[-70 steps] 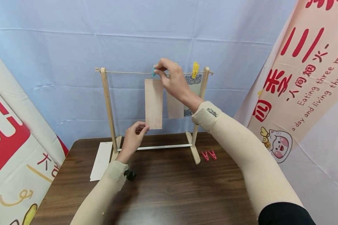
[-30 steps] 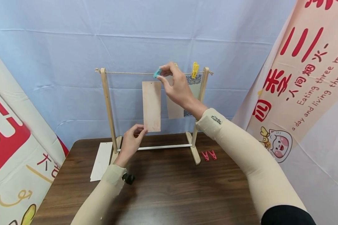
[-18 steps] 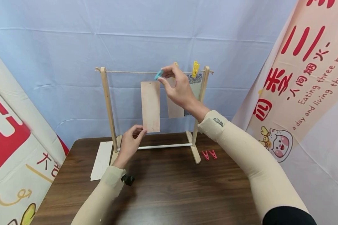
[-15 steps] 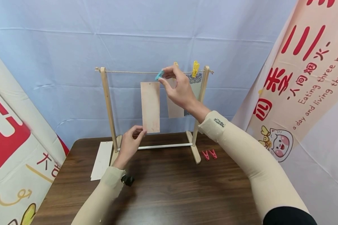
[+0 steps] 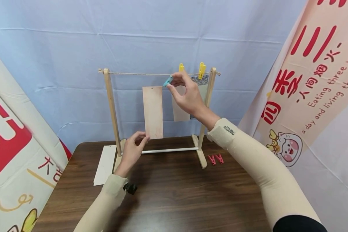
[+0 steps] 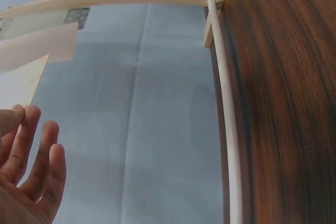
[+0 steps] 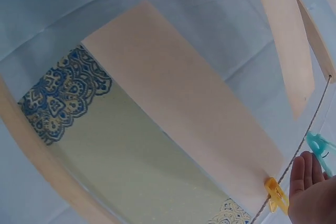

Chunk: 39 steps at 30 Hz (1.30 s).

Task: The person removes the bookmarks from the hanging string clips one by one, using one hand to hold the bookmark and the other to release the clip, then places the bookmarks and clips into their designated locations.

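Note:
A pale rectangular card (image 5: 153, 112) with a small hole near its top edge is upright in front of the rack, below the string. My left hand (image 5: 133, 149) pinches its lower left corner between thumb and fingers. In my right hand (image 5: 188, 95) a teal clothespin (image 5: 168, 81) is pinched, just right of the card's top corner and apart from it. On the string (image 5: 136, 74), yellow clothespins (image 5: 201, 70) hold another pale card (image 5: 180, 108) and a patterned card (image 5: 203, 84); my right hand partly hides both in the head view.
The wooden rack (image 5: 111, 112) stands on a brown table (image 5: 174, 196), with a white rod (image 5: 169, 150) low across it. White cards (image 5: 105, 165) lie at the left. Two red clothespins (image 5: 216, 159) lie by the rack's right foot. Printed banners hang at both sides.
The teal clothespin has come off the string and moved down and right with my right hand. The card in my left hand has shifted left and slightly down.

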Tool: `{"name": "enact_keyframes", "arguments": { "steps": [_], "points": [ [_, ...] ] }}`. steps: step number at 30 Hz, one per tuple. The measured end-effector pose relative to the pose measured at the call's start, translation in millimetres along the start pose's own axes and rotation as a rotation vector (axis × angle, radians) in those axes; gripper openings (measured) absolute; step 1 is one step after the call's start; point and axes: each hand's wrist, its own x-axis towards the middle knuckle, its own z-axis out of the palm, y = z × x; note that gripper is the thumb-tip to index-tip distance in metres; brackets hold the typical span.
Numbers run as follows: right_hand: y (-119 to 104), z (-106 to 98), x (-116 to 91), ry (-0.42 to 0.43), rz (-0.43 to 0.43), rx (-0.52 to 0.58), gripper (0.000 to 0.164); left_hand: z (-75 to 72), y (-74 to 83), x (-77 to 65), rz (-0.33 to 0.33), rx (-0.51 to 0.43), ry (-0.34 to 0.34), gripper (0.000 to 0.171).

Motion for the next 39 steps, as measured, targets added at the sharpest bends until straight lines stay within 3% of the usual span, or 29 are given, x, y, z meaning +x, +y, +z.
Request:
{"name": "enact_keyframes", "arguments": {
  "steps": [15,28,39],
  "points": [
    [4.2,0.7,-13.5,-0.018,0.001,-0.004,0.033,-2.7,-3.1,-8.2,0.011,-0.044,0.015,0.009],
    [11.2,1.9,-28.9,0.010,0.022,0.032,0.031,-5.8,-7.8,-18.7,-0.018,0.002,0.020,0.009],
    [-16.2,-4.1,-39.1,0.019,0.044,0.027,0.030,-6.4,-17.2,-24.4,-0.017,0.054,0.034,0.008]
  ]
}}
